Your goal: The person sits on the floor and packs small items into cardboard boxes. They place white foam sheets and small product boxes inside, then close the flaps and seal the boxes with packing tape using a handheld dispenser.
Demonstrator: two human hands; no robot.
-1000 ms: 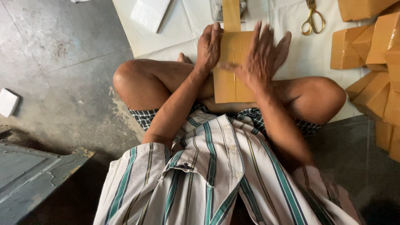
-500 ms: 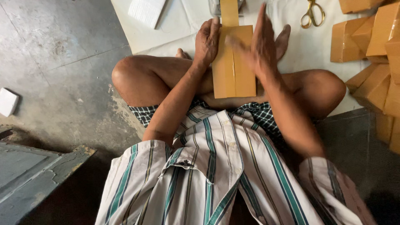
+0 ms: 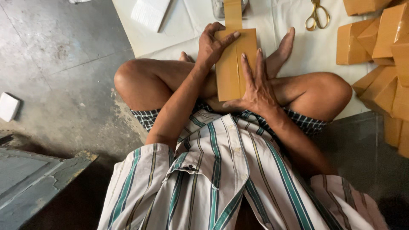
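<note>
A grey concrete floor with a white sheet (image 3: 294, 47) spread on the far side. A brown box (image 3: 232, 64) rests on the person's crossed legs; tape (image 3: 233, 15) runs from its far end and a strip lies down the middle, so sealing looks partly done. Taped boxes (image 3: 379, 55) are stacked right, near scissors (image 3: 316, 15). The left hand (image 3: 213, 44) curls around the far end, thumb on top. The right hand (image 3: 255, 87) lies flat, fingers spread, pressing the box.

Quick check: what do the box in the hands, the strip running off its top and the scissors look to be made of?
Box: likely cardboard covered in glossy brown tape, given its sheen and centre seam. Strip: brown plastic packing tape, probably, smooth and slightly shiny. Scissors: metal with a golden finish; plated or brass, cannot tell.
</note>
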